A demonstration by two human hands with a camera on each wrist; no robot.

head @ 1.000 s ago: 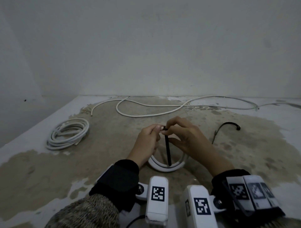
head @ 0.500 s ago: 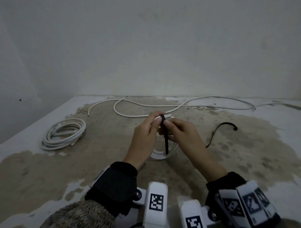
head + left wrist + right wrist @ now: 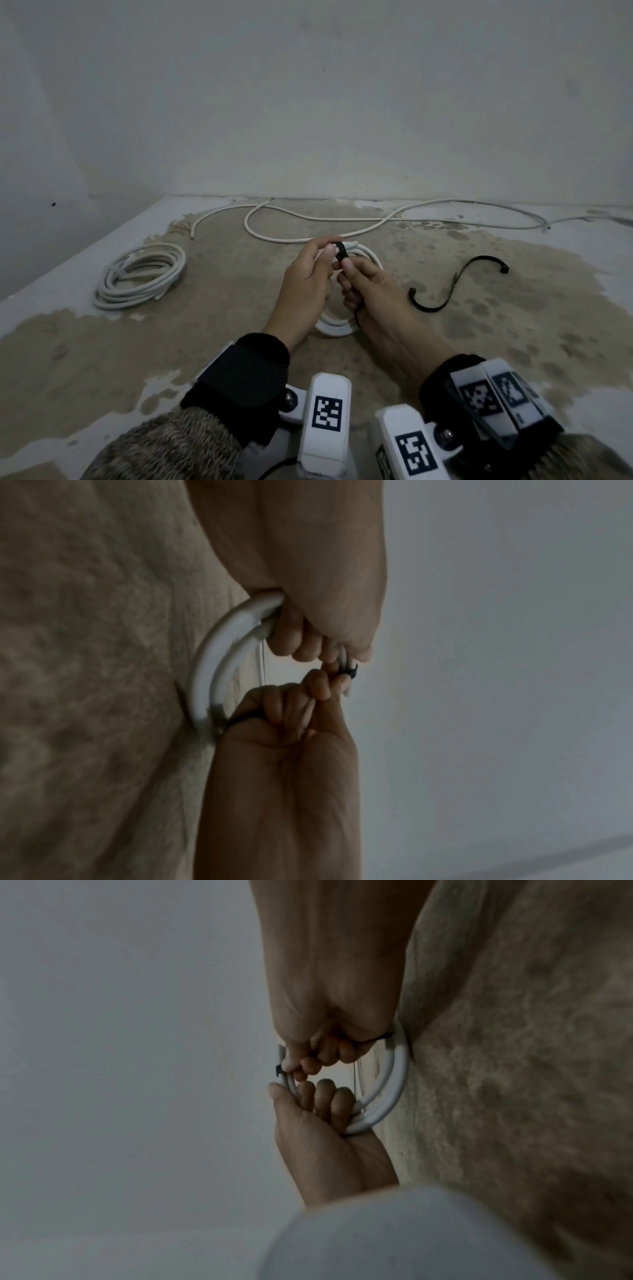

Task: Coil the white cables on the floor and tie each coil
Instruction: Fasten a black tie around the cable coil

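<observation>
A small white cable coil (image 3: 337, 329) stands upright on the floor between my hands. My left hand (image 3: 329, 247) grips its top, fingers curled round the strands. A black tie (image 3: 341, 251) is looped round those strands at the top. My right hand (image 3: 346, 271) pinches the tie just below the loop, and the tail runs down through its curled fingers. In the left wrist view the coil (image 3: 212, 669) arcs from my left hand (image 3: 308, 634) to my right hand (image 3: 291, 710), with the tie (image 3: 351, 672) at the fingertips. The right wrist view shows the coil (image 3: 394, 1074) and tie (image 3: 278, 1070).
A larger coil of white cable (image 3: 144, 274) lies on the floor at the left. A long loose white cable (image 3: 291, 236) snakes along the back by the wall. A spare black tie (image 3: 455, 284) lies on the floor to the right of my hands.
Both hands moved away from me with the coil. The tie's long hanging tail has been drawn in, and the loop now sits tight on the strands.
</observation>
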